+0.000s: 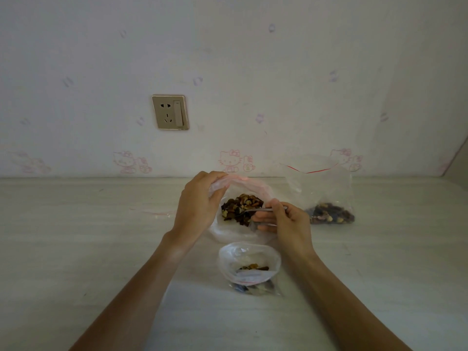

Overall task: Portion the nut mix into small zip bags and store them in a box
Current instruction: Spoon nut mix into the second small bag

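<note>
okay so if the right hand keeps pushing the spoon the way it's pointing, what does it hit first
Most likely the nut mix in the big bag: the right hand aims the spoon leftward into that pile. The tip already looks to be at it, though depth is unclear.

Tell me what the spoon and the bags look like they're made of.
The spoon looks like metal with a grey, slightly shiny finish, though it is partly hidden by the right hand. The big bag, held open by the left hand, and the small bag look like thin clear plastic: the nuts show through, and the film creases.
</note>
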A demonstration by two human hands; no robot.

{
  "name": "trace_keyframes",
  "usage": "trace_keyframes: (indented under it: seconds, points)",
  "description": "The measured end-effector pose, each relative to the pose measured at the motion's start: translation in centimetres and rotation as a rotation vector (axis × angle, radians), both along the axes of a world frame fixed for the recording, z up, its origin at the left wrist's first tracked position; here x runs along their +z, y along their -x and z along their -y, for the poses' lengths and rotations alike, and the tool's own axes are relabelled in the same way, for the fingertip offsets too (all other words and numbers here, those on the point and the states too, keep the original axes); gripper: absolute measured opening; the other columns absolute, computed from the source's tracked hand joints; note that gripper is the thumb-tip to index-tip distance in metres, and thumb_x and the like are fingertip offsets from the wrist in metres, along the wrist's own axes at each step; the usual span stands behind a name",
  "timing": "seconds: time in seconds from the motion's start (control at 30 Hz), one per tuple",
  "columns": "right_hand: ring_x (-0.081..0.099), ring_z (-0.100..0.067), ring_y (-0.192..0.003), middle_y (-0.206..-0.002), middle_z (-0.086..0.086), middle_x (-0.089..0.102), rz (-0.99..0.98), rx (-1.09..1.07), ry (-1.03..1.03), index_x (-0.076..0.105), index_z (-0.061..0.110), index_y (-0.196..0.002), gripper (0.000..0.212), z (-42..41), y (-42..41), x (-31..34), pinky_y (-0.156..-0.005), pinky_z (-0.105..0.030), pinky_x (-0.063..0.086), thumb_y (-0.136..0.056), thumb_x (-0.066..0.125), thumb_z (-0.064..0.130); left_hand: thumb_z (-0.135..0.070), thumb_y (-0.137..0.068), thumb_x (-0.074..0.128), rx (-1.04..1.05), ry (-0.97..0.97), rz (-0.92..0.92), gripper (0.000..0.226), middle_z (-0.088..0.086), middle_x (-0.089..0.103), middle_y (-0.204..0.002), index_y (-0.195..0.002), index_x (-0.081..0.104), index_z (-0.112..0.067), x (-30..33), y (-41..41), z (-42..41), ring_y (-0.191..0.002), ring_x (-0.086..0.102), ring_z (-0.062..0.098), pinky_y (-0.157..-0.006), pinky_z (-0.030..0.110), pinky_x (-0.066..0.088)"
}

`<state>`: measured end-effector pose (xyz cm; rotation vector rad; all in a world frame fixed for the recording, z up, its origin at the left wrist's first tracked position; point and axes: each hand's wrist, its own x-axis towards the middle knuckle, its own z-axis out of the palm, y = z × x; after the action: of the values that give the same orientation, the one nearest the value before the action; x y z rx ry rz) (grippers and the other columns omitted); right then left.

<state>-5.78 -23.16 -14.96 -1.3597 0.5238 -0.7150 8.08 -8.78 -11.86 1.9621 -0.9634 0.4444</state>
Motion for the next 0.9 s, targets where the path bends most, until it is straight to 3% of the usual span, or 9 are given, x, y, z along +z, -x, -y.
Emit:
trace_keyframes:
  seconds: [0.17,0.3,0.4,0.53,0.6,0.7,0.8,0.9]
  points:
    - [0.078,-0.029,-0.083,-0.085,-0.018,0.078,0.054,0.032,-0.128,0.070,0.001,-0.102,0.032,0.2,0.7,0.6,-0.066,-0.032,0.063,-0.107,0.052,0.027,-0.038,-0.102,0.064,0.061,-0.086,0.008,0.037,-0.005,0.068,-0.121,-0.138,0.064,-0.028,0.2,0.4,-0.1,-0.107,0.066,0.013,-0.089,0.029,0.052]
    - [0.078,-0.027,-0.085,-0.086,-0.015,0.079,0.061,0.047,-0.077,0.071,0.002,-0.104,0.033,0.5,1.7,1.9,-0.064,-0.034,0.063,-0.108,0.051,0.028,-0.039,-0.100,0.066,0.093,-0.180,-0.017,0.053,-0.005,0.059,-0.141,-0.150,0.051,-0.026,0.7,0.7,-1.0,-0.128,0.055,0.013,-0.098,0.028,0.043]
    - [0.077,-0.027,-0.086,-0.087,-0.016,0.079,0.075,0.079,-0.050,0.071,0.002,-0.104,0.035,0.5,3.0,3.0,-0.063,-0.034,0.062,-0.108,0.051,0.029,-0.035,-0.099,0.068,0.107,-0.168,0.016,0.051,-0.005,0.056,-0.143,-0.146,0.054,-0.024,1.3,1.4,-2.2,-0.133,0.050,0.014,-0.104,0.026,0.038]
    - [0.078,-0.028,-0.085,-0.086,-0.017,0.078,0.081,0.088,-0.048,0.071,0.002,-0.103,0.033,0.2,5.4,4.3,-0.062,-0.034,0.063,-0.108,0.050,0.029,-0.029,-0.096,0.071,0.114,-0.073,0.083,0.031,-0.009,0.063,-0.121,-0.126,0.065,-0.021,1.6,4.0,-4.1,-0.112,0.058,0.009,-0.096,0.024,0.044]
    - [0.078,-0.029,-0.084,-0.086,-0.018,0.078,0.083,0.096,-0.052,0.070,0.002,-0.102,0.033,0.1,7.0,4.5,-0.062,-0.036,0.063,-0.108,0.050,0.028,-0.032,-0.095,0.070,0.073,-0.061,0.007,0.018,-0.016,0.065,-0.101,-0.112,0.068,-0.026,1.2,5.6,-5.1,-0.091,0.063,0.002,-0.080,0.022,0.051]
    - [0.078,-0.032,-0.083,-0.085,-0.020,0.077,0.079,0.110,-0.051,0.068,0.002,-0.102,0.033,-0.4,9.3,4.2,-0.061,-0.037,0.064,-0.108,0.049,0.027,-0.047,-0.094,0.066,0.028,-0.155,-0.167,0.010,-0.018,0.067,-0.075,-0.092,0.067,-0.038,0.0,7.7,-6.1,-0.072,0.065,-0.002,-0.060,0.017,0.045]
    - [0.077,-0.034,-0.082,-0.084,-0.021,0.076,0.048,0.123,-0.034,0.068,0.000,-0.102,0.034,-0.8,11.2,3.4,-0.060,-0.037,0.063,-0.108,0.048,0.026,-0.056,-0.095,0.062,0.049,-0.275,-0.251,0.023,-0.017,0.069,-0.071,-0.091,0.071,-0.036,-1.6,9.2,-6.4,-0.071,0.065,-0.004,-0.059,0.022,0.047]
    - [0.077,-0.032,-0.082,-0.083,-0.017,0.077,0.016,0.160,0.088,0.070,0.003,-0.102,0.032,-1.1,12.5,2.7,-0.060,-0.035,0.064,-0.106,0.049,0.027,-0.053,-0.095,0.064,0.074,-0.319,-0.279,0.022,-0.016,0.071,-0.075,-0.094,0.075,-0.034,-2.3,9.7,-6.4,-0.070,0.066,0.001,-0.061,0.024,0.049]
